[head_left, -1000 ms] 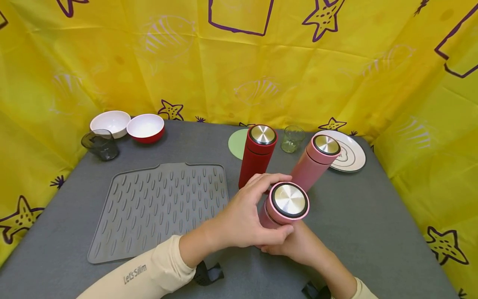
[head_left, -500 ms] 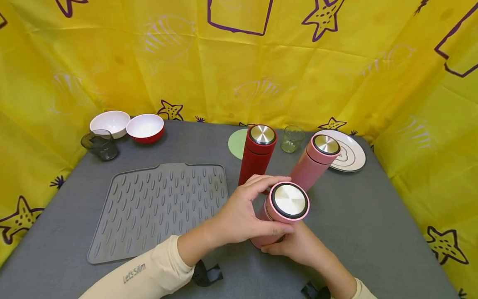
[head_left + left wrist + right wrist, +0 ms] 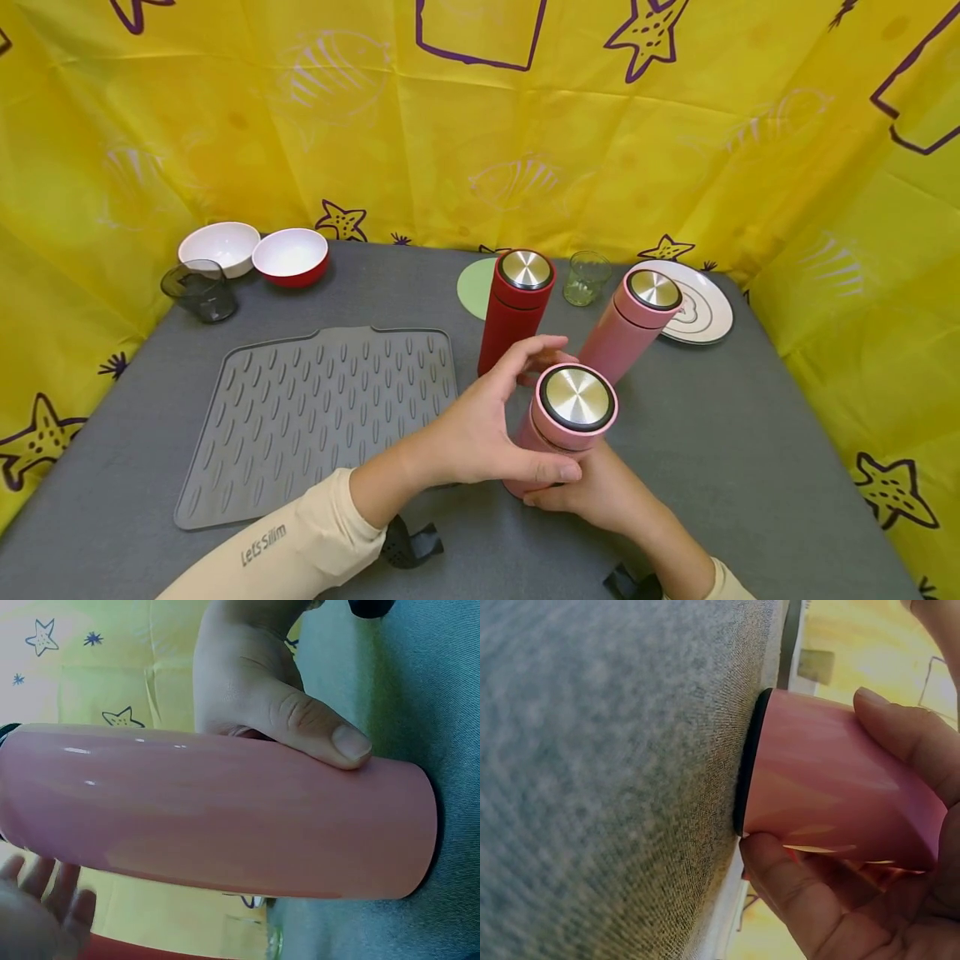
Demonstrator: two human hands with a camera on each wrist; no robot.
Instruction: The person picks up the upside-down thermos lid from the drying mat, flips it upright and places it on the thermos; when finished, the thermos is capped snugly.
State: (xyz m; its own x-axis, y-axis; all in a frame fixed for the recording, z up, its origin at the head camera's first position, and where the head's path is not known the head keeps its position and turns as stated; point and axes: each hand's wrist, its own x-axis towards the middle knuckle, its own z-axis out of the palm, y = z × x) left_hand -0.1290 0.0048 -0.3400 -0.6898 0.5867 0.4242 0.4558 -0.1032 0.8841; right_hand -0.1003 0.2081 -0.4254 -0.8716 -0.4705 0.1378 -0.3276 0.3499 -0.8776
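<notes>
A pink thermos bottle (image 3: 576, 400) with a silver-topped lid stands in front of me, its base on the grey table. My right hand (image 3: 600, 490) grips it low down; in the right wrist view the thumb and fingers of that right hand (image 3: 900, 900) curl round the pink body near the black base. Round the upper part sits my left hand (image 3: 480, 425), fingers spread and loosely curved. In the left wrist view, its fingers (image 3: 64, 896) are apart from the bottle (image 3: 217, 814). Behind stand a red thermos (image 3: 517, 308) and a second pink thermos (image 3: 626, 333).
A grey ridged drying mat (image 3: 322, 417) lies at left. Further back are two bowls (image 3: 291, 258), a dark glass (image 3: 201, 292), a green disc (image 3: 476, 287), a clear glass (image 3: 587, 279) and a white plate (image 3: 708, 304). A yellow curtain (image 3: 450, 125) borders the table.
The left hand has loosened, its fingers and thumb coming away from the pink bottle's top. The bottle has come down a little, with the right hand still gripping its lower part.
</notes>
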